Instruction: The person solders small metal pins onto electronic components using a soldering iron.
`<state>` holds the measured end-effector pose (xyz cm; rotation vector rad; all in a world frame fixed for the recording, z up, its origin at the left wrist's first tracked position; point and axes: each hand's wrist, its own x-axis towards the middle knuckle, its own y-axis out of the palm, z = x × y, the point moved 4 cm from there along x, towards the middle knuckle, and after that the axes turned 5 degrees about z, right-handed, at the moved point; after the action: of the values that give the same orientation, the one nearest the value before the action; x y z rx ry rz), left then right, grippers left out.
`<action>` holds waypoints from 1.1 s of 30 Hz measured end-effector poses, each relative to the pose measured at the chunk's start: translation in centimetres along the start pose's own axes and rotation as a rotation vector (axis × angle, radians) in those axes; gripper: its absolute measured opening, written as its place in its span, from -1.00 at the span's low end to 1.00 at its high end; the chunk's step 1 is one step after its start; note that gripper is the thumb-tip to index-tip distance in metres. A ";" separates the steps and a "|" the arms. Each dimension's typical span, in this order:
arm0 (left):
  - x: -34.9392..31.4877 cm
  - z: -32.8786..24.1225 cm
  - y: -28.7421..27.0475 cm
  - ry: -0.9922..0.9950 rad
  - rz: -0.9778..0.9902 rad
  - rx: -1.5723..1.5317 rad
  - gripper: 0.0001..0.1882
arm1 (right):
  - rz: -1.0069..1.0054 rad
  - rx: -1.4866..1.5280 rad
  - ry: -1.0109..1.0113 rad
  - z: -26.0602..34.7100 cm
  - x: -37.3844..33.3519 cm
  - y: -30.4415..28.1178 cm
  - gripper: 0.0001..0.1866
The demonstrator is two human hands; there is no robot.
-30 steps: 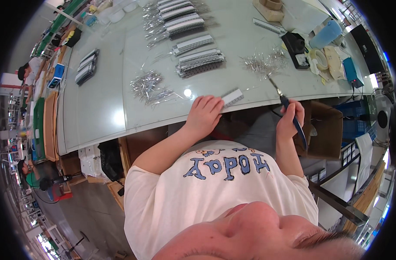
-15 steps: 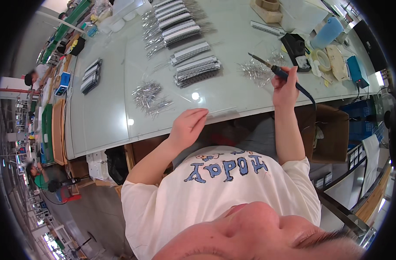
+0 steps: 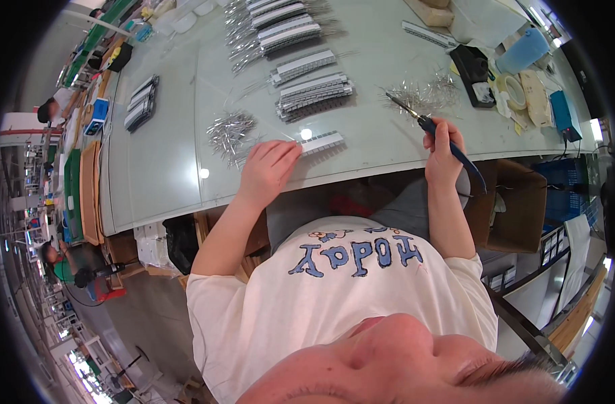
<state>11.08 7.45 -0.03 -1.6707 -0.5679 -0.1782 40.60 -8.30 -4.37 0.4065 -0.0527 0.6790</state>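
Observation:
My right hand (image 3: 445,153) is closed around the handle of a soldering iron (image 3: 427,123). The iron's tip points up and left, over a loose heap of thin metal leads (image 3: 425,95). The fingers of my left hand (image 3: 270,167) are closed on the left end of a pale segmented strip (image 3: 323,143) near the table's front edge. They hide that end. Just beyond the strip lies a stack of similar strips (image 3: 314,95). A second heap of metal leads (image 3: 231,135) is left of my left hand.
Farther back, rows of strips with wire leads (image 3: 287,35) cover the table (image 3: 166,168). A small group of strips (image 3: 142,102) lies at the left. A black holder (image 3: 472,75), tape roll (image 3: 513,92), blue bottle (image 3: 523,50) and teal box (image 3: 565,116) stand at the right.
My left hand has moved left and away from me, and a strip now lies in its fingers near the edge. My right hand has lowered the soldering iron slightly. The view has shifted a little.

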 end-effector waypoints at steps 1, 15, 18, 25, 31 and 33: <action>-0.3 0.5 0.0 0.016 0.011 0.058 -0.69 | 0.002 -0.032 -0.006 0.0 -0.4 0.0 -0.74; -1.4 -4.6 3.3 -0.108 0.108 0.006 -0.40 | 0.152 -0.241 -0.067 -0.3 -4.7 1.9 -0.81; -0.8 -5.1 4.7 -0.161 0.115 -0.013 -0.36 | 0.160 -0.263 -0.065 -0.2 -5.1 2.2 -0.83; 3.7 -6.8 6.8 -0.141 0.075 -0.090 -0.34 | 0.083 -0.240 -0.119 -0.3 -4.8 2.1 -0.85; 1.3 -3.7 4.3 -0.335 0.086 0.038 -0.28 | 0.079 -0.339 -0.171 0.4 -5.4 1.1 -0.87; 0.1 -2.6 4.0 -0.359 0.119 0.116 -0.27 | 0.141 -0.398 -0.118 1.0 -6.1 2.2 -0.83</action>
<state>13.53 4.72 -3.02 -1.6267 -0.7291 0.2421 34.57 -10.82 -3.75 0.0587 -0.3256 0.7633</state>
